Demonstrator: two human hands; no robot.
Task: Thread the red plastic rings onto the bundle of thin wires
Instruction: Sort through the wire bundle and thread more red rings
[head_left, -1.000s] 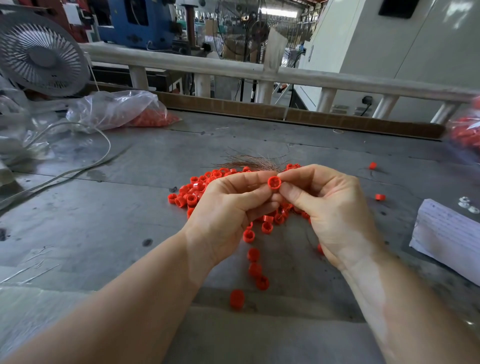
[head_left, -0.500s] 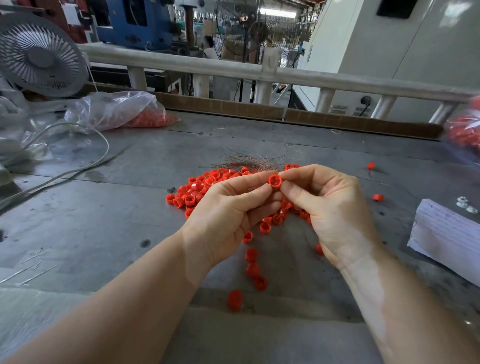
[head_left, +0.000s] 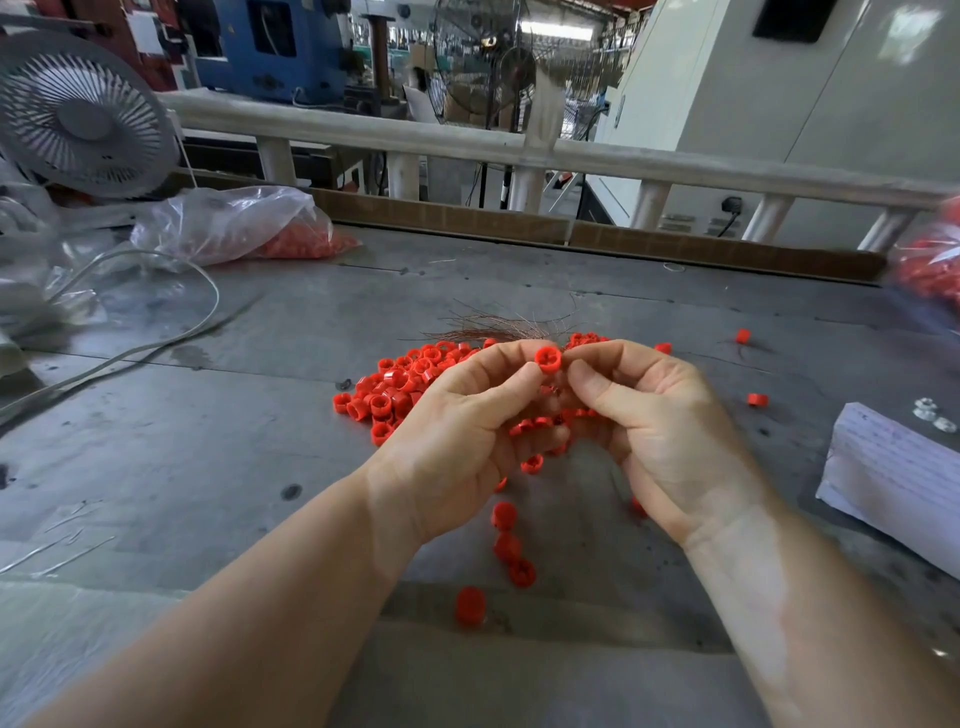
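A single red plastic ring (head_left: 547, 359) is pinched between the fingertips of my left hand (head_left: 467, 431) and my right hand (head_left: 660, 431), held above the grey table (head_left: 208, 441). A bundle of thin coppery wires (head_left: 498, 325) fans out just behind my hands; whether either hand holds it is hidden. A pile of loose red rings (head_left: 400, 384) lies on the table under and left of my hands. A few more red rings (head_left: 511, 545) lie in a line toward me, and some show between my palms.
A clear bag of red rings (head_left: 249, 228) lies at the back left beside a white fan (head_left: 78, 119) and a white cable (head_left: 156, 332). Another bag of rings (head_left: 930, 265) is at the far right. A stack of paper (head_left: 898, 478) and small metal nuts (head_left: 930, 413) sit on the right.
Both hands still pinch the same ring in nearly the same spot. My right thumb has drawn slightly away from the ring. The pile and wires have not moved.
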